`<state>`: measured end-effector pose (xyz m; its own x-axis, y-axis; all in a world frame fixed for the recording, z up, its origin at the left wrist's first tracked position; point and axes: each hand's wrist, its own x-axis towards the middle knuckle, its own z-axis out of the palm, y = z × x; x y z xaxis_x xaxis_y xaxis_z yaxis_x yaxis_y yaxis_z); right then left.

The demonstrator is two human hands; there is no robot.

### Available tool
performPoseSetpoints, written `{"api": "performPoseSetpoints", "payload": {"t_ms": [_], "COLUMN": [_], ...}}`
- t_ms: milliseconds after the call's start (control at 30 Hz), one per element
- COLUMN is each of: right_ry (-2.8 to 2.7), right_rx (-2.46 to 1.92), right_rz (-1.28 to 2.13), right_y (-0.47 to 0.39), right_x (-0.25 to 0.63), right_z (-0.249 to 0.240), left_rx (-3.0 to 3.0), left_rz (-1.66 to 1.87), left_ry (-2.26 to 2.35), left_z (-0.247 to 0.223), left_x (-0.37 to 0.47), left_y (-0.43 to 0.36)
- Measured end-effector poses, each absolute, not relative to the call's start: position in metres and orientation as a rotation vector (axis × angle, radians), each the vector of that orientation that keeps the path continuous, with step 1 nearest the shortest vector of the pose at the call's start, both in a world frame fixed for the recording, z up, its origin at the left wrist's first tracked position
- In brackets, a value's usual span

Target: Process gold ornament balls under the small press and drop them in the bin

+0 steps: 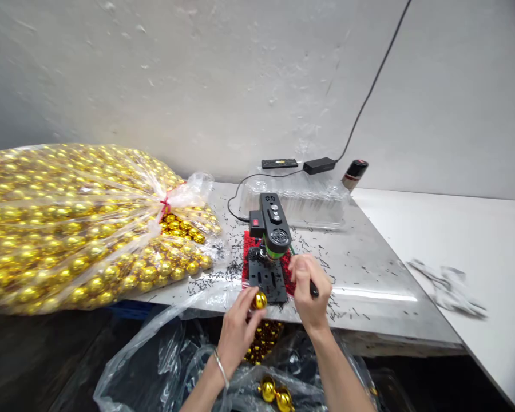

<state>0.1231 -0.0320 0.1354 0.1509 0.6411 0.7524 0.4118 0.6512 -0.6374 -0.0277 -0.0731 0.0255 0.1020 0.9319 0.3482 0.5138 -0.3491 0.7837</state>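
My left hand (237,327) pinches a shiny gold ball (260,300) between thumb and fingers, just in front of the black slotted base plate (266,279). My right hand (311,289) is wrapped around a handle with a black end (313,289), beside the machine; most of it is hidden in the fist. Between and beyond the hands stands a small black bench machine (275,220), with round vents on top and a green band below its head. A red mat (246,257) lies under its base. Below the left hand, more gold balls (275,392) lie in clear plastic.
A large tied clear bag of gold balls (81,229) fills the left. Behind the machine are a clear plastic tray (313,209), a power adapter (320,166) with its cord and a dark can (355,171). Black scraps litter the metal tabletop (369,269); white gloves (450,286) lie right.
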Motion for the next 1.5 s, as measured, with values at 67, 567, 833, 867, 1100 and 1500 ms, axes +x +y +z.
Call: {"api": "performPoseSetpoints", "payload": {"t_ms": [67,567,833,867,1100,1500], "right_ry": [-1.466,-1.465,-1.469,-1.472,-1.44,-1.452], "right_rx": [-0.91,-0.868,-0.88,-0.881,-0.913,-0.928], "right_rz": [0.187,0.127,0.133,0.137,0.167,0.159], "right_y": [-0.033,-0.032,-0.032,-0.033,-0.034,-0.028], "right_x": [0.122,0.119,0.12,0.12,0.119,0.121], "right_z": [0.127,0.111,0.109,0.109,0.115,0.135], "left_rx": [1.924,1.966,1.801,1.765,0.629,0.61], "left_rz": [1.153,0.659,0.778,0.828,1.312,1.124], "left_ry": [1.469,1.989,1.972,1.963,1.056,1.118], "left_z": [0.031,0.064,0.069,0.071,0.062,0.04], "left_x": [-0.038,-0.106,-0.107,-0.107,-0.083,-0.028], "left_y": [-0.08,0.131,0.121,0.115,0.036,0.007]}}
